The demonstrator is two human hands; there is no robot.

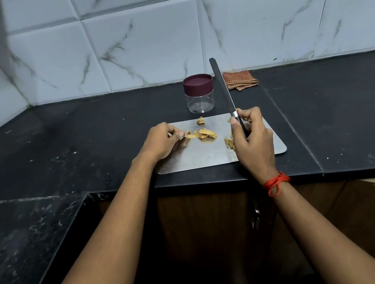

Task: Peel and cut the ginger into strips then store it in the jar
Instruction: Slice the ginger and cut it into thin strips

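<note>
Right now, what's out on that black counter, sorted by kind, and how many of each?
Jars: 1, clear jar with maroon lid on
Cutting boards: 1, metal board
Knives: 1, knife, held in the right hand
Folded cloths: 1, checked cloth
Ginger: 1 scattered batch, ginger pieces on the board
Total: 5

a folded checkered cloth [240, 80] lies on the black counter [82, 139] — against the marble-tiled wall [140, 45].

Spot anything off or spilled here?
Nothing spilled. The jar is shut and empty, upright behind the board. Ginger pieces stay on the board. Only oddity: the right hand holds the knife pointing up.
</note>
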